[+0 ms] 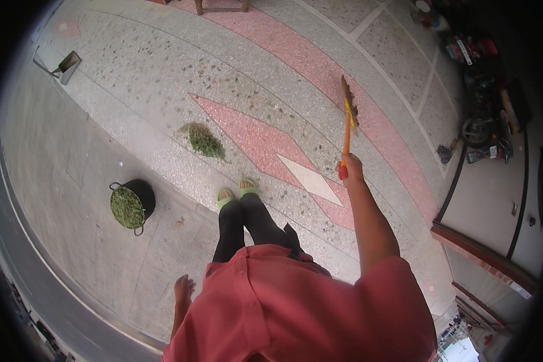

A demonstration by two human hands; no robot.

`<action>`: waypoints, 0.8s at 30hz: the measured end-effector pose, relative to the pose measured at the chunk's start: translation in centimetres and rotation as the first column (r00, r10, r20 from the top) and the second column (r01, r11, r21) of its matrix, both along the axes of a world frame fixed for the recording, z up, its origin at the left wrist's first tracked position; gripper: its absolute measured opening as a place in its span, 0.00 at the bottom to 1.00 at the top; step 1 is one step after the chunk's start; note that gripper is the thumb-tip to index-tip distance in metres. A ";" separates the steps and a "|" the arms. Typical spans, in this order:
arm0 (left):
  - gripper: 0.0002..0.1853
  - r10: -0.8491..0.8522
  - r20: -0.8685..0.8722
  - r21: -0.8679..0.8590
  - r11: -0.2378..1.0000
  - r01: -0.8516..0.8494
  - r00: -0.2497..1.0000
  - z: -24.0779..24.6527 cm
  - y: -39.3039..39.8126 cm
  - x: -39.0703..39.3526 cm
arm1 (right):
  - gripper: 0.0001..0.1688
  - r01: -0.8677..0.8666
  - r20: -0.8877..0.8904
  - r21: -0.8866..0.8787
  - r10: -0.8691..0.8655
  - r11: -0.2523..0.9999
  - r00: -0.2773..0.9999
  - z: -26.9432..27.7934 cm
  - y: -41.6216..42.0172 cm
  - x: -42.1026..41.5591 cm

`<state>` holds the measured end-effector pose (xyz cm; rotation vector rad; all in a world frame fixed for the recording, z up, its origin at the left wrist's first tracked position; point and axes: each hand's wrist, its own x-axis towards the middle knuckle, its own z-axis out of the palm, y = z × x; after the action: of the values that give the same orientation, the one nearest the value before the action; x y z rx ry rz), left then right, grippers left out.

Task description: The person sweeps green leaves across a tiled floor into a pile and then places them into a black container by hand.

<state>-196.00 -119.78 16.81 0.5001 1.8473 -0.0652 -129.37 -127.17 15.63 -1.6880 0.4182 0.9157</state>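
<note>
My right hand [352, 169] is closed around the orange and red handle of a short broom [349, 108], whose brown bristles extend away from me over the terrazzo floor. My left hand [184, 288] hangs low beside my body, its fingers apart and nothing in it. Ahead of my green sandals lies a small heap of green plant cuttings [206, 142] on the floor. To the left, a black two-handled bucket [148, 198] stands on the concrete, filled with green leafy cuttings [126, 208].
A metal dustpan [68, 68] with a long handle rests at the upper left. Wooden furniture legs [222, 9] stand at the top edge. Parked motorcycles [477, 131] line the right side near a doorway. A road [40, 276] runs along the lower left.
</note>
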 end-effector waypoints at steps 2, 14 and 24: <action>0.23 0.015 -0.008 -0.006 1.000 -0.015 1.000 0.5 -0.8 0.6 | 0.09 0.129 -0.032 -0.007 -0.129 0.992 0.991 -2.1 2.0 2.2; 0.21 0.150 -0.104 0.033 0.988 -0.148 0.983 3.2 -5.5 0.2 | 0.05 -0.333 -0.103 0.057 0.338 0.941 0.936 -9.6 15.9 -14.4; 0.20 0.273 -0.058 0.095 0.959 -0.267 0.960 0.7 -8.4 -0.4 | 0.14 -0.836 0.046 -0.037 0.836 0.548 0.546 -9.2 19.5 -22.8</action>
<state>-196.36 -128.15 17.54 0.3029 1.9781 0.1850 -152.17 -107.66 6.43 -1.9242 -0.5244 1.5438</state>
